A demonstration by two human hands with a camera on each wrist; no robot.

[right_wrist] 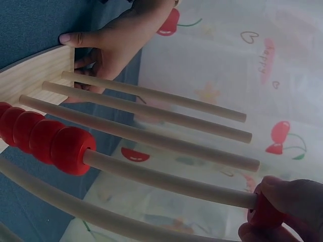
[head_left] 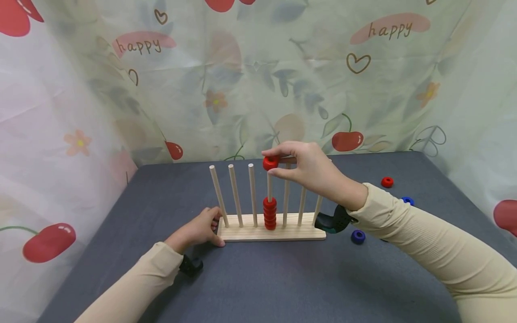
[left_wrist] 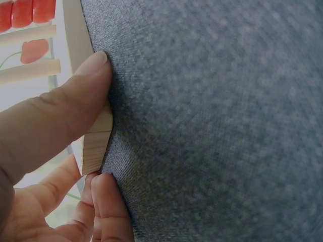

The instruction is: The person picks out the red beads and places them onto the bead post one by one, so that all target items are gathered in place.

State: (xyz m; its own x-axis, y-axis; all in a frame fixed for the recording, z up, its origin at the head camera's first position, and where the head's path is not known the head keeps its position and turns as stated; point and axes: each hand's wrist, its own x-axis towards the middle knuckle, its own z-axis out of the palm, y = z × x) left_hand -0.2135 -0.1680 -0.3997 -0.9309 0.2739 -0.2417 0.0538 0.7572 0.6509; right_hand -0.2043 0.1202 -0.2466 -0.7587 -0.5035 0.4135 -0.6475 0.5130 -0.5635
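Note:
A pale wooden base (head_left: 238, 234) with several upright pegs stands on the table. My left hand (head_left: 202, 228) grips its left end; in the left wrist view the thumb (left_wrist: 88, 83) lies along the front edge, fingers at the end. At the top of the middle peg (head_left: 269, 189), my right hand (head_left: 317, 169) pinches a red bead (head_left: 269, 163) between thumb and fingers. The right wrist view has this bead (right_wrist: 265, 212) at the peg's tip. Lower on the same peg sits a stack of several red beads (head_left: 269, 214). The other pegs I see carry no beads.
To the right of the base lie a loose red bead (head_left: 387, 182), a blue bead (head_left: 408, 200) partly behind the right sleeve, and a darker blue bead (head_left: 357, 237). A printed cloth (head_left: 258, 89) hangs behind the dark grey table (head_left: 274, 282).

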